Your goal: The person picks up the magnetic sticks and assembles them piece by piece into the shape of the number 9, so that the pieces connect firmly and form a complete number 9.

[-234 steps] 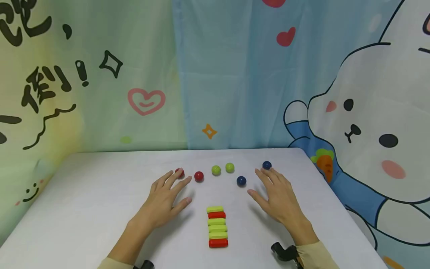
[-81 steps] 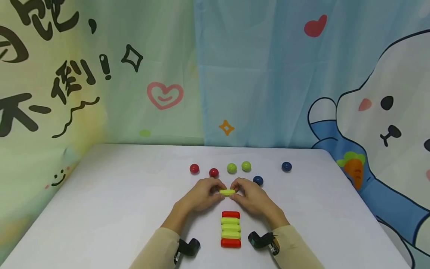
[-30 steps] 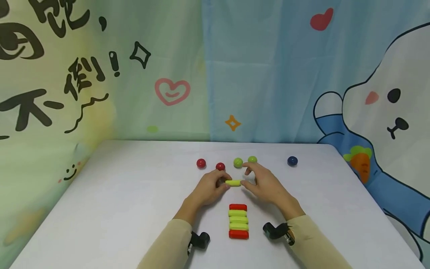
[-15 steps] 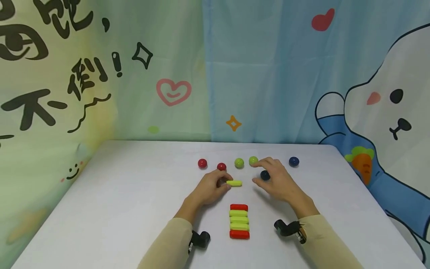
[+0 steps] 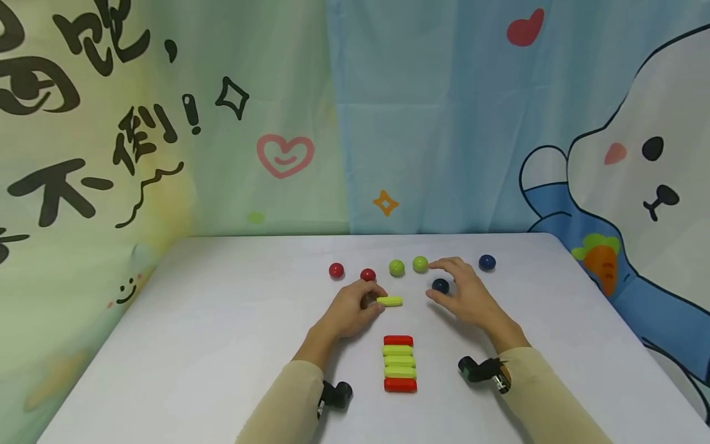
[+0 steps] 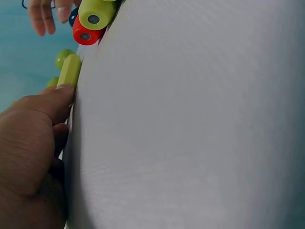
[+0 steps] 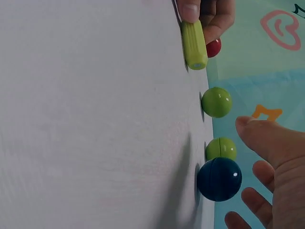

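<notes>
In the head view my left hand (image 5: 352, 308) pinches the left end of a yellow-green ribbed rod (image 5: 390, 301) between thumb and fingers. The left wrist view shows that rod (image 6: 69, 69) sticking out past the thumb. My right hand (image 5: 471, 299) has its thumb and fingers spread, with a dark blue ball (image 5: 440, 285) in the gap between them. Seen from the right wrist, the blue ball (image 7: 219, 179) lies on the table apart from the fingertips. One green ball (image 5: 420, 264) is close to the right index finger; a second green ball (image 5: 396, 267) lies left of it.
Nearer the body, red and yellow-green rods (image 5: 399, 361) lie side by side in a row on the white table (image 5: 222, 345). Two red balls (image 5: 336, 270) are at the back left, one just behind the left fingers. Another blue ball (image 5: 487, 263) sits farther right. A printed curtain (image 5: 432, 123) hangs behind.
The yellow-green rod from the row's far end has moved back between the hands. Both hands gripped it; the right then let go and moved right to the nearer blue ball. The left keeps its grip.
</notes>
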`<state>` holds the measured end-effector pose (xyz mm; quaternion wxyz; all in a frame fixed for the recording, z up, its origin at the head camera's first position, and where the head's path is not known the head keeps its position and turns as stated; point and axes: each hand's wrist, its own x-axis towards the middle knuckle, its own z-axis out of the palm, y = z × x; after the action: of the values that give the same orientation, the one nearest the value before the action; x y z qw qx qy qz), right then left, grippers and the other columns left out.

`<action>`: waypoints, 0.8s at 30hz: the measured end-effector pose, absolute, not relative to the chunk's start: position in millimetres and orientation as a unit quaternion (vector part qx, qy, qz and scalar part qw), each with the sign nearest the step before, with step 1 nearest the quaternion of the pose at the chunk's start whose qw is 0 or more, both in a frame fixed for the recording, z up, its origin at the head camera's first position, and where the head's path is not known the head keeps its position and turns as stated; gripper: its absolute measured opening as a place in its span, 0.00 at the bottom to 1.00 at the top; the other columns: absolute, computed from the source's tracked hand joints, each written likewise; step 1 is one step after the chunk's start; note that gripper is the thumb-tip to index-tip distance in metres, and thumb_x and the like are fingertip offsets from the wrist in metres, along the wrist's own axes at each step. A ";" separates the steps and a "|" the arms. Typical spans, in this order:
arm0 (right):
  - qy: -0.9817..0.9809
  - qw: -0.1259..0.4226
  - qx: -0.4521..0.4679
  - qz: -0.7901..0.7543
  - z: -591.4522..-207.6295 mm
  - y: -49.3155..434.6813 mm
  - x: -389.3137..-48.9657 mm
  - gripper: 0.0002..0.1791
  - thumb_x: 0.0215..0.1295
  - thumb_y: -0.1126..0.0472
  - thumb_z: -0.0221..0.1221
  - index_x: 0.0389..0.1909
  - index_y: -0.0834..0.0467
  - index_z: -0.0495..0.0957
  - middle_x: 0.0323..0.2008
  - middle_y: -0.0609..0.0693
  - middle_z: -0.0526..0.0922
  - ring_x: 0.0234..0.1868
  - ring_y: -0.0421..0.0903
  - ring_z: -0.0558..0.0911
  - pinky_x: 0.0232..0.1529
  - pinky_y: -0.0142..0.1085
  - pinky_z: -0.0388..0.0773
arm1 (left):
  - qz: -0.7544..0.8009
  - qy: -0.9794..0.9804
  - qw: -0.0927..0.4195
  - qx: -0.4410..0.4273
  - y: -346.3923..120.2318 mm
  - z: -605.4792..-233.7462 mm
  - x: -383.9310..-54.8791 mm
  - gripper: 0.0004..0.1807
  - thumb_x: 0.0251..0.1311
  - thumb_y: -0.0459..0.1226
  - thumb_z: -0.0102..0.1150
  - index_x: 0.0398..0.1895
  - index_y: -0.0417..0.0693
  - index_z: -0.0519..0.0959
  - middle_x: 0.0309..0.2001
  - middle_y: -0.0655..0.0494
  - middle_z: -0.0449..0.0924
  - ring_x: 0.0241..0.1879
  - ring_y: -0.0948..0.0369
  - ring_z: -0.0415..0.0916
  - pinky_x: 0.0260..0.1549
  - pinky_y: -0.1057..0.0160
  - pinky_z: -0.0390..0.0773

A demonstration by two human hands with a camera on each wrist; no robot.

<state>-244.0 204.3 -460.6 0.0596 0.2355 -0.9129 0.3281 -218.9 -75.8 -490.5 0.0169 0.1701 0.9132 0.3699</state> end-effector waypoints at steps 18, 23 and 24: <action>-0.927 0.034 0.212 0.307 -466.1 207.9 -241.9 0.33 0.65 0.63 0.68 0.69 0.60 0.70 0.65 0.64 0.71 0.58 0.64 0.79 0.54 0.55 0.79 | 0.376 0.911 0.019 0.170 -78.1 -492.2 -221.2 0.13 0.68 0.40 0.66 0.54 0.59 0.82 0.45 0.63 0.79 0.40 0.63 0.72 0.42 0.68 0.76; -0.931 0.030 0.207 0.299 -464.7 209.5 -241.5 0.31 0.66 0.64 0.68 0.68 0.60 0.70 0.63 0.65 0.73 0.57 0.64 0.79 0.56 0.56 0.79 | 0.375 0.912 0.020 0.168 -77.6 -491.0 -221.5 0.13 0.68 0.40 0.66 0.54 0.59 0.82 0.44 0.64 0.79 0.41 0.63 0.72 0.42 0.68 0.76; -0.931 0.030 0.209 0.298 -464.7 209.0 -242.0 0.31 0.66 0.64 0.67 0.68 0.61 0.70 0.63 0.65 0.73 0.57 0.64 0.79 0.56 0.57 0.79 | 0.375 0.912 0.020 0.165 -78.0 -490.7 -221.3 0.13 0.68 0.40 0.66 0.54 0.59 0.82 0.44 0.64 0.79 0.41 0.63 0.72 0.42 0.68 0.76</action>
<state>-242.0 209.0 -464.7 0.0299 0.2090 -0.9311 0.2976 -221.3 -78.0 -490.7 0.0202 0.1654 0.9119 0.3750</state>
